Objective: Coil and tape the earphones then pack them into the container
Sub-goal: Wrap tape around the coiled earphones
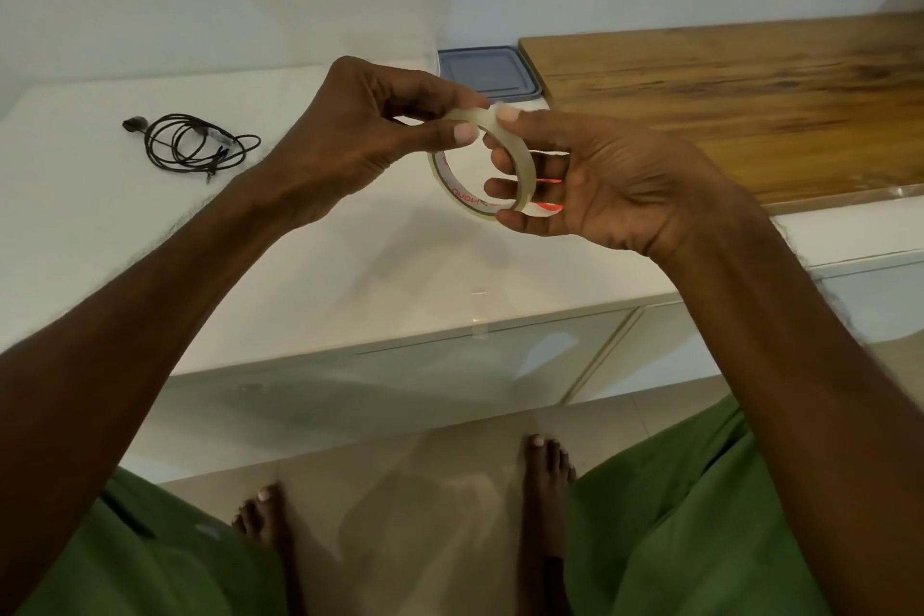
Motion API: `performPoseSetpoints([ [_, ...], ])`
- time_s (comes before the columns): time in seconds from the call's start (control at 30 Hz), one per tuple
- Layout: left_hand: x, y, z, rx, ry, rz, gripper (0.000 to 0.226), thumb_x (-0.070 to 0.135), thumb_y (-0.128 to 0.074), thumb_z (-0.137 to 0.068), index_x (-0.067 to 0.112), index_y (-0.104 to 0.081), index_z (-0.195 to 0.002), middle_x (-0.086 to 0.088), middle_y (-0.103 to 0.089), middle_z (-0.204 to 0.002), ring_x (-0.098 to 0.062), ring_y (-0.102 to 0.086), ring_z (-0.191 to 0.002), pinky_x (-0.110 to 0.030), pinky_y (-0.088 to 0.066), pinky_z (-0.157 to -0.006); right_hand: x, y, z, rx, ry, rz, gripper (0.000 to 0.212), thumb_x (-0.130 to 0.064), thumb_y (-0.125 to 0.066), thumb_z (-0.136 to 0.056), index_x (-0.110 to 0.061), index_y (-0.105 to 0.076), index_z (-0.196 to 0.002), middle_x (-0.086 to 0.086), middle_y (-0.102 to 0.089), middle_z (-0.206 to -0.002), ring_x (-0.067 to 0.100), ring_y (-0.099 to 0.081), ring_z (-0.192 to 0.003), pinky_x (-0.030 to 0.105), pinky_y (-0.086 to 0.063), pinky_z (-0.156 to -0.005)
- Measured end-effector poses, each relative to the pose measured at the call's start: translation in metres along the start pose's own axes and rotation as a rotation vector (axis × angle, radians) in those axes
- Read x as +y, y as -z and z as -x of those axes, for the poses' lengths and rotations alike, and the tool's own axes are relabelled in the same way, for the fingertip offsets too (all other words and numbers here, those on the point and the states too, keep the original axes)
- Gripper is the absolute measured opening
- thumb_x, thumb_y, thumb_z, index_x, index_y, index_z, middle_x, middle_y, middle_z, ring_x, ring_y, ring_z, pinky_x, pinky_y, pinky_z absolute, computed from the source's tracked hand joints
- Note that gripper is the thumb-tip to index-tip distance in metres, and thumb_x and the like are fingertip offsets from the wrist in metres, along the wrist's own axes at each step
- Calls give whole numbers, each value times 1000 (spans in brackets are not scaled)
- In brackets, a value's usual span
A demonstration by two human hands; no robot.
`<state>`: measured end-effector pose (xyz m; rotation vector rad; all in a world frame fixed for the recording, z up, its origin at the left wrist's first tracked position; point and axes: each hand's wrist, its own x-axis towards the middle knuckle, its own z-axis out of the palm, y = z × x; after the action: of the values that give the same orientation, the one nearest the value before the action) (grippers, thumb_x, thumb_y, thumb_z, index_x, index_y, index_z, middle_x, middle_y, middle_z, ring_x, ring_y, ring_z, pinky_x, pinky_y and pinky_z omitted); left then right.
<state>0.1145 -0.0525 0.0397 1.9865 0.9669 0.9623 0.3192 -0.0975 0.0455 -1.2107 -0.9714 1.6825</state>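
Note:
A roll of clear tape (520, 175) with red print on its core is held up above the white counter (350, 265). My right hand (600, 185) grips the roll, fingers through its hole and thumb on top. My left hand (360, 125) pinches the roll's top edge with thumb and forefinger. Black earphones (192, 146) lie in a loose coil on the counter at the far left, apart from both hands. A container with a grey-blue lid (492, 73) sits at the back against the wall, partly hidden behind my left hand.
A wooden board (740, 100) covers the counter's right part, next to the container. The counter's front edge runs below my hands, with white cabinet fronts (400, 390) under it. My bare feet stand on the tiled floor.

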Motion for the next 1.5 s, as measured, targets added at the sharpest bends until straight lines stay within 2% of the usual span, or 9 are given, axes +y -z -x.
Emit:
performPoseSetpoints([
  [0.2,-2,1,-1,21,6,4,32,17,-74,-84,14,-70,-115,3,-74,-107,-7,-69,-102,-21,-53,-92,2,-4,-1,33,-13,-48,22,-14,-64,-86,-5,-66,-107,8,-75,-89,23,-73,-83,41,-60,-75],
  [0.43,-6,2,-3,26,20,15,33,17,-74,-84,10,-70,-116,1,-73,-109,-5,-69,-103,-16,-51,-88,3,-6,-1,41,-9,-69,37,-8,-58,-86,2,-62,-121,11,-74,-92,22,-72,-83,43,-60,-77],
  [0.67,-9,2,-4,24,26,17,34,17,-73,-84,11,-70,-118,1,-73,-111,-4,-68,-105,-16,-50,-90,4,-9,-3,50,-16,-93,32,-2,-52,-88,1,-64,-117,10,-73,-88,21,-71,-82,45,-60,-78],
  [0.77,-7,4,-6,16,23,4,33,21,-73,-84,16,-70,-116,10,-74,-105,-1,-68,-103,-13,-50,-86,4,-9,-1,23,-3,-96,34,4,-50,-88,0,-66,-118,8,-73,-87,21,-71,-86,46,-60,-79],
  [0.83,-5,6,-6,20,22,12,33,27,-71,-82,22,-69,-114,20,-73,-99,0,-68,-99,-11,-50,-83,0,-6,0,-44,0,-125,34,-2,-55,-88,0,-63,-121,11,-73,-95,23,-71,-91,49,-58,-83],
  [0.93,-6,6,-5,13,21,26,32,21,-72,-84,16,-70,-116,14,-74,-103,-7,-69,-101,-18,-53,-87,-3,-6,1,-53,-2,-70,38,-24,-70,-86,-4,-66,-119,10,-73,-98,25,-71,-92,48,-58,-81],
  [1.1,-8,4,-5,11,30,15,33,17,-72,-87,8,-70,-118,-1,-73,-112,-10,-68,-105,-24,-54,-93,5,-13,-3,74,48,-20,32,-14,-72,-83,-2,-68,-112,6,-73,-86,22,-73,-79,42,-60,-68],
  [1.27,-7,5,-5,13,36,12,34,17,-71,-87,9,-69,-120,1,-73,-112,-8,-68,-104,-20,-53,-90,3,-15,-3,60,9,-61,33,-11,-64,-86,-1,-66,-117,7,-73,-87,20,-72,-78,42,-60,-70],
  [1.5,-12,5,-6,3,39,14,32,17,-72,-86,9,-70,-118,2,-74,-111,-3,-67,-107,-17,-50,-93,3,-16,-4,79,-8,-74,26,-10,-58,-86,-3,-66,-110,6,-71,-81,19,-69,-74,43,-60,-73],
])
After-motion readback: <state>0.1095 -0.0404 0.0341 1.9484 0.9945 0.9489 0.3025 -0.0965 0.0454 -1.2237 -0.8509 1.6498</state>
